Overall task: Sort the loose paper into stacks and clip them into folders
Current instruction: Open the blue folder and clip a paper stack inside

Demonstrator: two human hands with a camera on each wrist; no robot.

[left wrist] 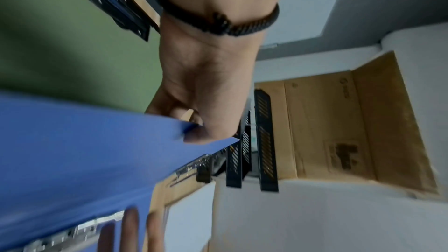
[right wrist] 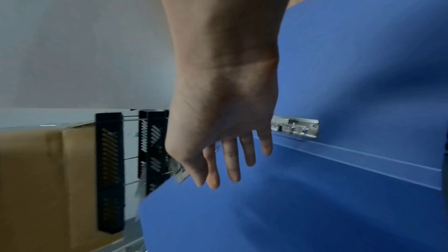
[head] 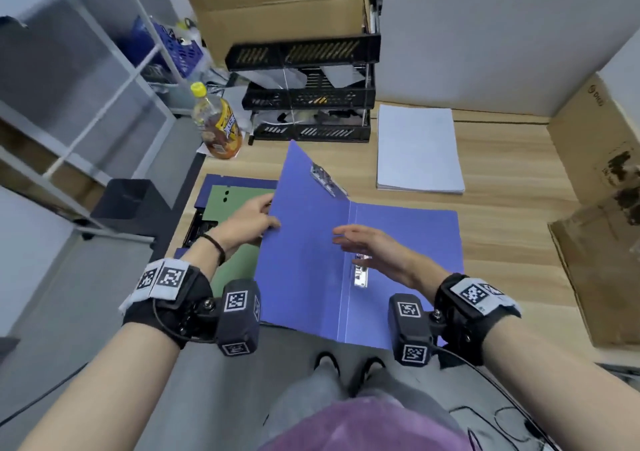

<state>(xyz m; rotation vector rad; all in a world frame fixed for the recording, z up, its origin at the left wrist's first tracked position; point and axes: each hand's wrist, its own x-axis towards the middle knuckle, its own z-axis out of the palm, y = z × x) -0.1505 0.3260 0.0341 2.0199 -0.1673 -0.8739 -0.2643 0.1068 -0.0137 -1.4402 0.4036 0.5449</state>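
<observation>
A blue folder (head: 398, 243) lies open on the wooden desk, its left cover (head: 301, 229) raised at a slant. My left hand (head: 254, 220) pinches that cover's left edge, thumb on the inside (left wrist: 203, 135). A metal clip (head: 327, 178) sits at the top of the raised cover, another clip (head: 360, 274) near the spine. My right hand (head: 367, 246) hovers open above the spine, fingers (right wrist: 232, 162) straight and spread over the blue folder (right wrist: 339, 102). A white paper stack (head: 419, 149) lies farther back on the desk. A green folder (head: 239, 236) lies to the left under my left hand.
A black three-tier letter tray (head: 308, 94) stands at the back with cardboard boxes (head: 284, 4) behind it. A drink bottle (head: 216, 121) stands at the desk's back-left corner. Another cardboard box (head: 602, 208) occupies the right side. The desk's near edge runs under the folder.
</observation>
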